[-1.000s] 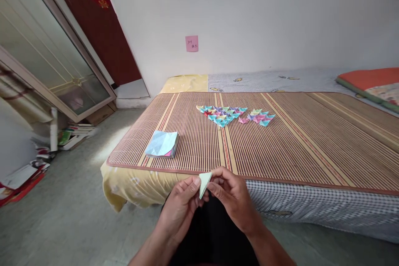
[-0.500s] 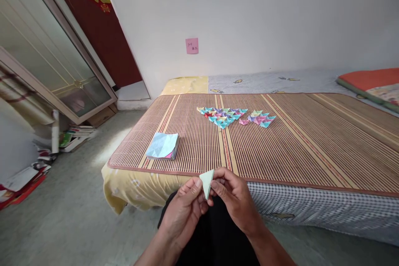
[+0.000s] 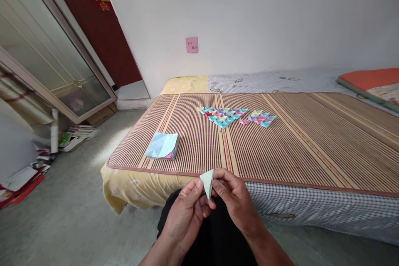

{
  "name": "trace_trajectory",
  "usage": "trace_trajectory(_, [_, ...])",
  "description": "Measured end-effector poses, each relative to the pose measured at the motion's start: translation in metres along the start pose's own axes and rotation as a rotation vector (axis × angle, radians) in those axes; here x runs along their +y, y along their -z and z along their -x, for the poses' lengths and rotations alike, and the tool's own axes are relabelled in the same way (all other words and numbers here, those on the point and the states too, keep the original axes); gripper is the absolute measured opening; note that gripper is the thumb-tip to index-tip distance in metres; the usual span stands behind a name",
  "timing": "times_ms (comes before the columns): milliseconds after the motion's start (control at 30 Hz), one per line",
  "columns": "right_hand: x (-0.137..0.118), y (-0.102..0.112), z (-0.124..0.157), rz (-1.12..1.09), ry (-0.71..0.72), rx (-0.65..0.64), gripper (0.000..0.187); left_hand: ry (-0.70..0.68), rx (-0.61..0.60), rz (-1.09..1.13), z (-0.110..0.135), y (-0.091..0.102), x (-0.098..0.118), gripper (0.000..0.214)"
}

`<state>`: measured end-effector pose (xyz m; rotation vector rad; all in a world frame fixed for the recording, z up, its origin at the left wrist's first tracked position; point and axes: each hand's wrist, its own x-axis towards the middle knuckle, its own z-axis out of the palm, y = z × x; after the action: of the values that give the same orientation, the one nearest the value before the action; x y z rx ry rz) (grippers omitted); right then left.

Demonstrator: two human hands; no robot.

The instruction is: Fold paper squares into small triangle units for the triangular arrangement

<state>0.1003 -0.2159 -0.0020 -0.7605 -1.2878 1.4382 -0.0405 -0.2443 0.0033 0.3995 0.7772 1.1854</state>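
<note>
A small pale green folded paper (image 3: 207, 183), roughly triangular, is held up just past the bed's near edge. My left hand (image 3: 188, 203) pinches its left side between thumb and fingers. On the right side, my right hand (image 3: 233, 195) grips the same paper, its thumb against the edge. Farther back on the mat lie several small folded paper boats (image 3: 222, 116) in many colours, grouped close together, with a smaller group of boats (image 3: 258, 118) to their right. A stack of square paper (image 3: 162, 146) rests at the mat's left front, a creased light blue sheet on top.
The striped bamboo mat (image 3: 289, 145) covers much of the bed. An orange and floral folded bedding piece (image 3: 370, 85) lies at the far right. A pink note (image 3: 192, 45) is on the wall. Books (image 3: 76, 137) and a glass-panelled door (image 3: 59, 50) are at left.
The folded paper has opened slightly along its right side and tilted a little. Both hands stay almost in place, with small finger shifts. The boats and the paper stack have not moved.
</note>
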Motion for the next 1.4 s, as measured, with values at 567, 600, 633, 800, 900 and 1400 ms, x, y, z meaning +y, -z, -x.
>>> trace_trajectory(567, [0.010, -0.004, 0.008, 0.689, 0.571, 0.219, 0.046, -0.151, -0.099, -0.248, 0.010, -0.013, -0.001, 0.026])
trace_trajectory(600, [0.011, -0.004, 0.008, 0.714, 0.600, 0.223, 0.046, -0.154, -0.108, -0.258, 0.011, -0.014, 0.000, 0.025])
trace_trajectory(633, [0.011, -0.004, 0.008, 0.731, 0.631, 0.227, 0.043, -0.157, -0.106, -0.259, 0.011, -0.014, 0.001, 0.024])
trace_trajectory(800, [0.013, -0.001, 0.008, 0.758, 0.721, 0.174, 0.029, -0.156, -0.037, -0.195, 0.010, -0.010, 0.004, 0.023])
trace_trajectory(900, [0.014, 0.002, 0.011, 0.797, 0.696, 0.111, 0.029, -0.159, 0.004, -0.171, 0.008, -0.007, 0.005, 0.025])
trace_trajectory(1400, [0.014, 0.007, 0.010, 0.816, 0.668, 0.035, 0.028, -0.384, -0.041, -0.404, 0.015, 0.003, -0.002, 0.023])
